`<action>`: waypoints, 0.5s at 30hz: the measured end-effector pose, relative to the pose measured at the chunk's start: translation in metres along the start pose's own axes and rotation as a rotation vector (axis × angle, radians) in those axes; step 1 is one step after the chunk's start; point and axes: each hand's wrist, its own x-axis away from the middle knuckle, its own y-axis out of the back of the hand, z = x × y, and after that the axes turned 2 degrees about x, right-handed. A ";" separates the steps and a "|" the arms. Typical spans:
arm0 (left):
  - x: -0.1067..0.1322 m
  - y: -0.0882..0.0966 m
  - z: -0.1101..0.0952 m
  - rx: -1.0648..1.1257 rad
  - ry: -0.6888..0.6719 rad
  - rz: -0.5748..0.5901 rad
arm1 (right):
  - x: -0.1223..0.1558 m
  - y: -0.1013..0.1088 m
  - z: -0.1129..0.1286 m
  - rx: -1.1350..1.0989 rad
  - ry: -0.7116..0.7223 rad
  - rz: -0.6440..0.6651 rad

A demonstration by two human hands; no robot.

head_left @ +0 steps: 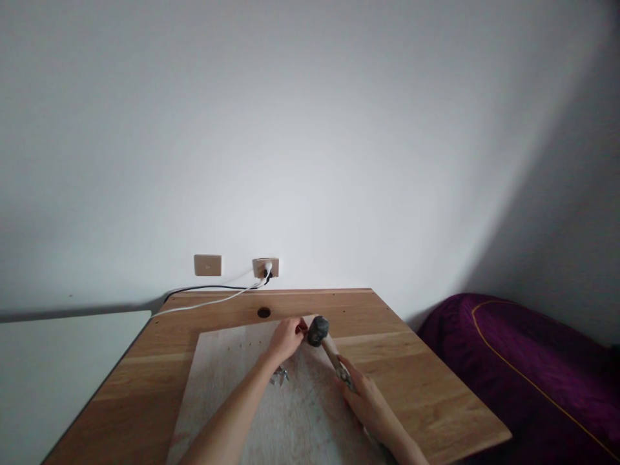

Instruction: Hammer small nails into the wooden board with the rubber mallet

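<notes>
My right hand is wrapped round the pale handle of a mallet with a black, rounded head. The mallet's head is just right of my left hand, near the far edge of a pale wooden board. Thumb and fingers of my left hand are pinched together over the board; what they hold is too small to make out. Beside my left forearm lies a small heap of shiny metal pieces. Several tiny marks or pins form a row along the board's far left part.
Under the board is a wooden table with a round dark hole near its back. Cables run from a wall socket across the table's back left. A white surface stands at left, a purple covered shape at right.
</notes>
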 end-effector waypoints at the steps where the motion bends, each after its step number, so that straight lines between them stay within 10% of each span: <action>1: 0.001 0.000 -0.001 -0.005 -0.002 0.001 | 0.001 -0.002 -0.002 0.007 0.004 -0.029; 15: 0.007 0.004 -0.009 -0.055 -0.074 -0.026 | 0.003 -0.011 -0.004 0.012 -0.010 -0.151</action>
